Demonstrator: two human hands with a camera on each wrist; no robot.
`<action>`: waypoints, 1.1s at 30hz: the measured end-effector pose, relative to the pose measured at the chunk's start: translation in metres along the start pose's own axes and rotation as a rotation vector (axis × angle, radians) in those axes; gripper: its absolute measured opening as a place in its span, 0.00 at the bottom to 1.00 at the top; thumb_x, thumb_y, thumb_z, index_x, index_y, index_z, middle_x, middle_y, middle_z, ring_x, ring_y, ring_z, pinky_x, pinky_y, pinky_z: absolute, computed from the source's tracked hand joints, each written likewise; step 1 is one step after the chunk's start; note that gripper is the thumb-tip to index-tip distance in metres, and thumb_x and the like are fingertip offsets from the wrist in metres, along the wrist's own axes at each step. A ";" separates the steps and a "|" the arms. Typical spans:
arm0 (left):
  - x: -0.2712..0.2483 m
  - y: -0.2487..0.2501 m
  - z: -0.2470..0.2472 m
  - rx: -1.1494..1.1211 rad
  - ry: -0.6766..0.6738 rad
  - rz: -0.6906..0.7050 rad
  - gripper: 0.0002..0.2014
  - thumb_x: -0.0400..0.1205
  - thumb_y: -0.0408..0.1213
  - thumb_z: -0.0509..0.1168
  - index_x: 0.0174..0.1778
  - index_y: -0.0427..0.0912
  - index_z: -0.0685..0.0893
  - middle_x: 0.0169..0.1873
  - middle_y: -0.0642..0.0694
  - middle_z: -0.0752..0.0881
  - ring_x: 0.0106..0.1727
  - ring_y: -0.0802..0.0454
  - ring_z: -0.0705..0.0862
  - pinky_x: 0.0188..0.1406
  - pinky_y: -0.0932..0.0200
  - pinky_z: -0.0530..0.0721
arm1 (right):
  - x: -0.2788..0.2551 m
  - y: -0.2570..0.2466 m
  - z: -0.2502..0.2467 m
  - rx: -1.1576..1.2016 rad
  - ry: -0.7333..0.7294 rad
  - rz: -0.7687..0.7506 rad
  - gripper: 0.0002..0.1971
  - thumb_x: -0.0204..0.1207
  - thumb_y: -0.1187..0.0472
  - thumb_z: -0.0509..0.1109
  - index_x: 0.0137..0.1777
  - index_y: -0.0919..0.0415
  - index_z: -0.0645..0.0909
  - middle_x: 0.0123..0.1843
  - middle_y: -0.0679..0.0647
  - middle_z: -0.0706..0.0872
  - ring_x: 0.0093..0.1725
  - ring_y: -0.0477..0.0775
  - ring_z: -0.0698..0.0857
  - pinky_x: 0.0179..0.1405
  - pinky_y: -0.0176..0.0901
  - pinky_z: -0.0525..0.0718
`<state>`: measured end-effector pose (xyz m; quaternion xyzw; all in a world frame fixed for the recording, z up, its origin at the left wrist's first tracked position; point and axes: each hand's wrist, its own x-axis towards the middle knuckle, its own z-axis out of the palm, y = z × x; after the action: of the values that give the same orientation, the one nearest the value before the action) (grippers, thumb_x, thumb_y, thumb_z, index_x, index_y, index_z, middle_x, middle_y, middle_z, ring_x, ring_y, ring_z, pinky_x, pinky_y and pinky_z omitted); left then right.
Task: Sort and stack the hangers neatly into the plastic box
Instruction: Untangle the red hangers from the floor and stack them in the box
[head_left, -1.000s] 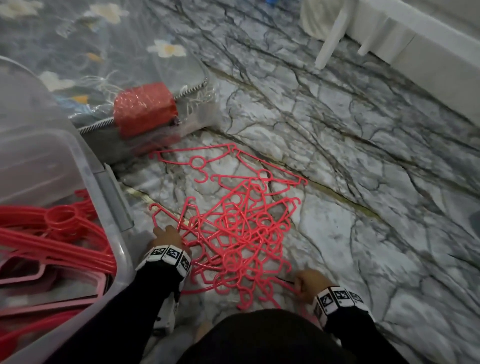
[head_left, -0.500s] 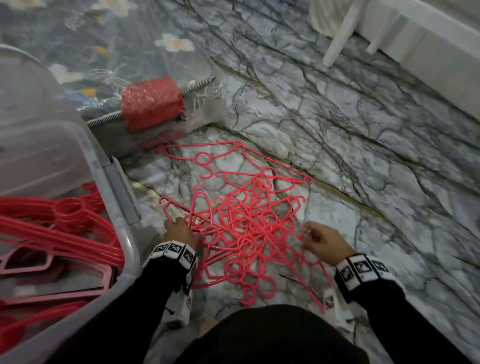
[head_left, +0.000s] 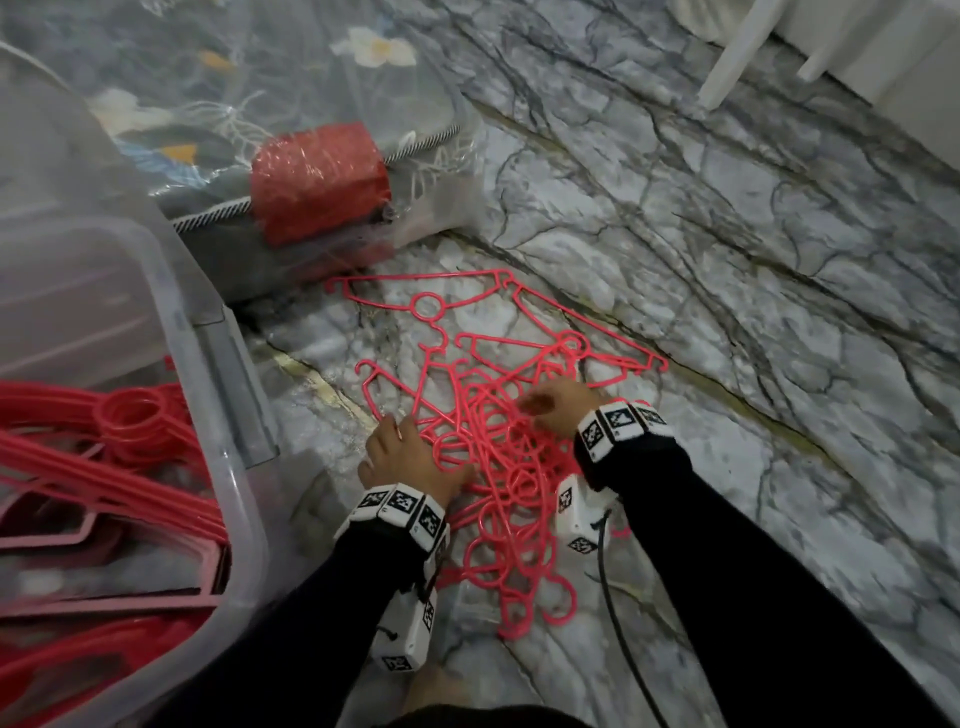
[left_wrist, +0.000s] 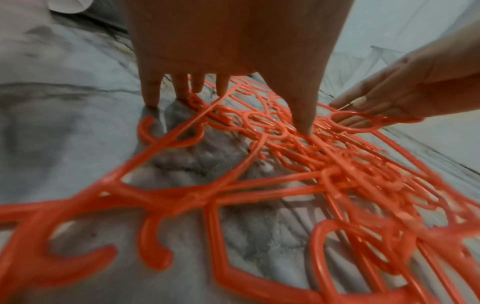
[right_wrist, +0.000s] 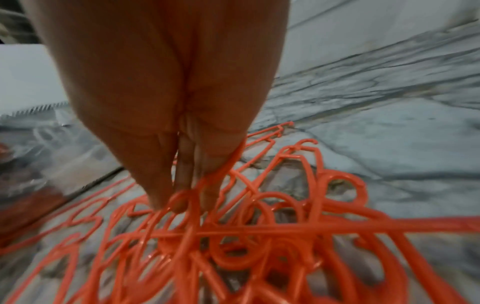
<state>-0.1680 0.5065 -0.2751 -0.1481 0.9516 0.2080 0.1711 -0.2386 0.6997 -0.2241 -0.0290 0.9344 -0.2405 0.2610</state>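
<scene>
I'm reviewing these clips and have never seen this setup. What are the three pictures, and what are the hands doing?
No machine here: a person wears one camera on the head and one on each wrist. The head view looks down at a tangled pile of thin pink plastic hangers on the grey marble floor. The left hand presses straight fingers onto the pile; nothing is in its grip. The right hand pinches a hanger ring between its fingertips. The clear plastic box to the left already holds hangers.

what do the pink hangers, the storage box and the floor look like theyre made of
Pink hangers: thin moulded plastic, glossy, with small highlights along the bars.
Storage box: translucent plastic, cloudy; red hangers show through its wall.
Floor: looks like polished grey-veined marble or marble-look tile; which one cannot be told.
</scene>
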 end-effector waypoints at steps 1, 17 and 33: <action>0.001 0.001 0.003 0.011 0.019 -0.008 0.53 0.65 0.70 0.69 0.79 0.43 0.58 0.80 0.42 0.58 0.80 0.41 0.57 0.73 0.38 0.65 | 0.002 -0.004 0.002 -0.101 -0.094 -0.049 0.17 0.75 0.71 0.66 0.64 0.63 0.83 0.61 0.59 0.87 0.62 0.56 0.84 0.63 0.41 0.78; 0.017 0.035 0.005 -0.144 0.253 -0.103 0.46 0.69 0.67 0.66 0.77 0.42 0.64 0.81 0.41 0.56 0.82 0.43 0.51 0.77 0.35 0.50 | 0.027 0.057 -0.015 -0.428 0.200 0.337 0.17 0.84 0.62 0.54 0.70 0.65 0.69 0.71 0.66 0.74 0.70 0.66 0.74 0.67 0.61 0.74; 0.158 0.049 -0.073 0.603 -0.046 0.461 0.34 0.82 0.45 0.61 0.82 0.41 0.55 0.83 0.42 0.52 0.77 0.35 0.65 0.69 0.38 0.69 | 0.001 0.084 -0.004 -0.353 0.278 0.338 0.12 0.75 0.68 0.63 0.54 0.61 0.84 0.53 0.64 0.85 0.55 0.67 0.84 0.51 0.51 0.81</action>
<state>-0.3459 0.4828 -0.2567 0.1317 0.9743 -0.0453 0.1772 -0.2352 0.7757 -0.2608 0.1154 0.9803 -0.0286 0.1576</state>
